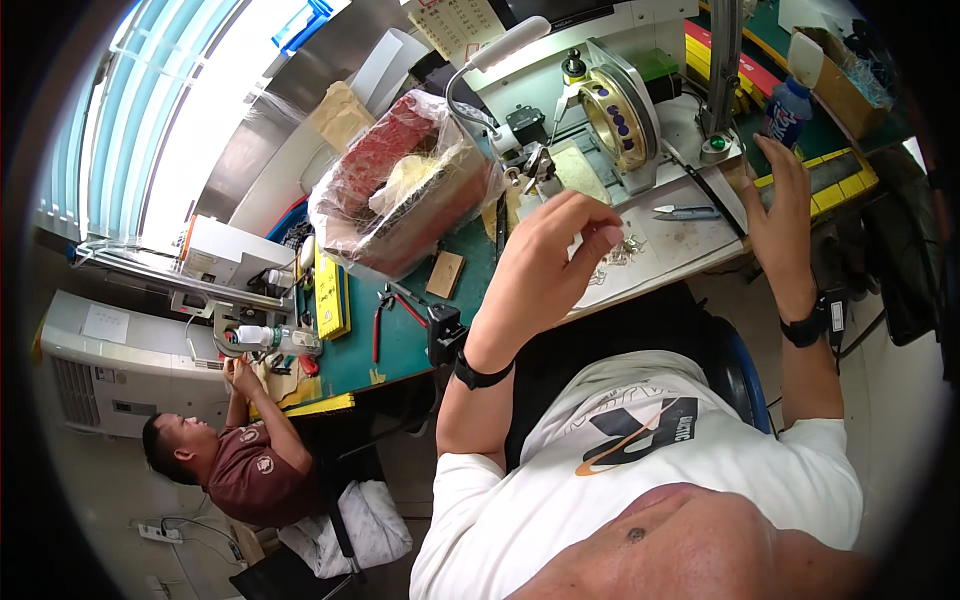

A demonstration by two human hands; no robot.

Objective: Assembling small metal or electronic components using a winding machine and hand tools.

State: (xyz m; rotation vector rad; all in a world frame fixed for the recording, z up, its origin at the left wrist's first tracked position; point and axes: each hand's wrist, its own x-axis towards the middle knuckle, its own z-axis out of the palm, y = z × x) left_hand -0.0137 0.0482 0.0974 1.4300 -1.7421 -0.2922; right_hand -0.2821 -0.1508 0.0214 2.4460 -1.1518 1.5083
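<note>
My left hand (548, 262) is above the front edge of the worktop, fingers bent toward the thumb in a pinch. Whatever its fingertips hold, if anything, is too small to make out. Just beyond and below them lies a pile of small shiny metal pieces (626, 250). My right hand (782, 212) is raised at the right end of the worktop, fingers apart, with nothing seen in it. A pair of pliers (688, 212) lies between my hands. Behind them stands a machine with a round brass-coloured ring (612, 122) and a row of dark round spots.
A plastic-lined box (400, 235) stands left of the machine. Red-handled pliers (377, 335) and a small wooden block (445, 274) lie on the green mat. A metal post (722, 75) and a blue bottle (788, 112) stand right. A co-worker (255, 470) sits at far left.
</note>
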